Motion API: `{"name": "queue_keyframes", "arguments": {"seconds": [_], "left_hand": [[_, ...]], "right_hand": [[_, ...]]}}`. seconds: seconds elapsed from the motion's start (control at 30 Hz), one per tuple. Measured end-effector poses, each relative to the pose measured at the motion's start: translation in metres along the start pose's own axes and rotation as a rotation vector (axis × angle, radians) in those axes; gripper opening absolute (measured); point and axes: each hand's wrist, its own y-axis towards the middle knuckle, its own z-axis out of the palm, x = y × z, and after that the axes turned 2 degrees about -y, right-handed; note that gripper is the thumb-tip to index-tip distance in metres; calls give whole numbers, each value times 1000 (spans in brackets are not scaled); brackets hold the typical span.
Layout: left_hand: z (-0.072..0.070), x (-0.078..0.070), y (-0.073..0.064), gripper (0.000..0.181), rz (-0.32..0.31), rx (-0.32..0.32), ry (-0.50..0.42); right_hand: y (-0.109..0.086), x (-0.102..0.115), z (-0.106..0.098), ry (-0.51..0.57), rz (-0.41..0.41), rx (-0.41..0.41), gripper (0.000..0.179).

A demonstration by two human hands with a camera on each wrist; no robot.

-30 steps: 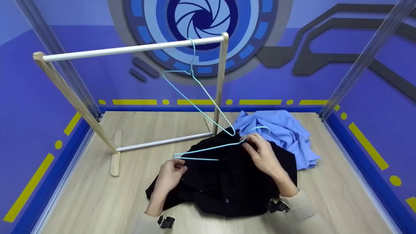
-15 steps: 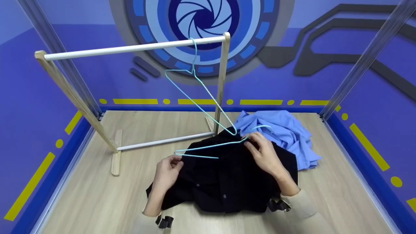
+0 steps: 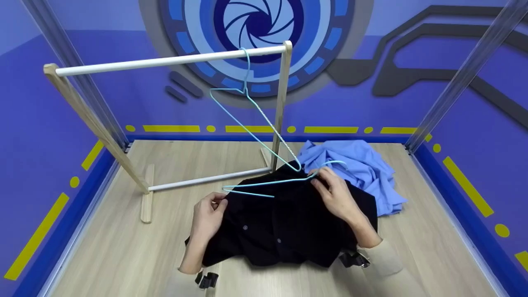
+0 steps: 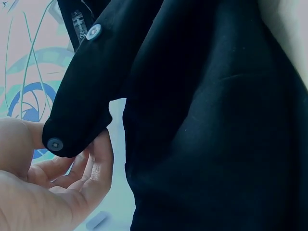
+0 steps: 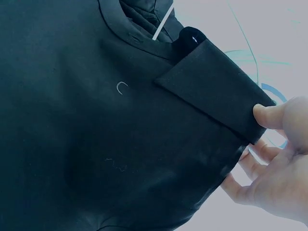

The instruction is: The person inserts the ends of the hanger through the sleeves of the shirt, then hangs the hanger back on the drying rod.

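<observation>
A black buttoned shirt (image 3: pixel 305 231) lies bunched on the table in the head view. My left hand (image 3: pixel 208 216) pinches its button edge; in the left wrist view a button (image 4: pixel 55 144) shows beside the thumb. My right hand (image 3: pixel 336 198) pinches the shirt's collar (image 5: pixel 216 89) between thumb and fingers. A light-blue wire hanger (image 3: pixel 268 182) lies across the shirt's top, its left end sticking out near my left fingers and its hook pointing right. The hanger's other side is hidden by the shirt and my right hand, so I cannot tell whether that hand also holds it.
A rack with wooden posts and a white rail (image 3: pixel 165 62) stands behind on the left. From the rail's right part hangs a second light-blue hanger (image 3: pixel 246 91), its lower corner close above the black shirt. A crumpled blue garment (image 3: pixel 354 165) lies at the back right.
My left hand has moved slightly left and away from me, drawing the shirt's edge along. The hanger's left end has risen a little. My right hand has barely moved.
</observation>
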Motion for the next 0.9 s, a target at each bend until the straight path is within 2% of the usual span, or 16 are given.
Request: {"name": "queue_keyframes", "arguments": {"seconds": [0.17,0.4,0.67,0.9], "left_hand": [[-1,-1,1,9,7,-25,3],[-2,-3,3,8,-17,-68,7],[-4,-6,5,8,-13,-126,3],[-6,-6,6,7,-26,-149,0]], "right_hand": [[1,1,-1,-16,-11,27,18],[1,3,-2,-35,-16,72,16],[1,3,-3,-61,-15,89,16],[1,3,-4,-65,-18,103,18]]}}
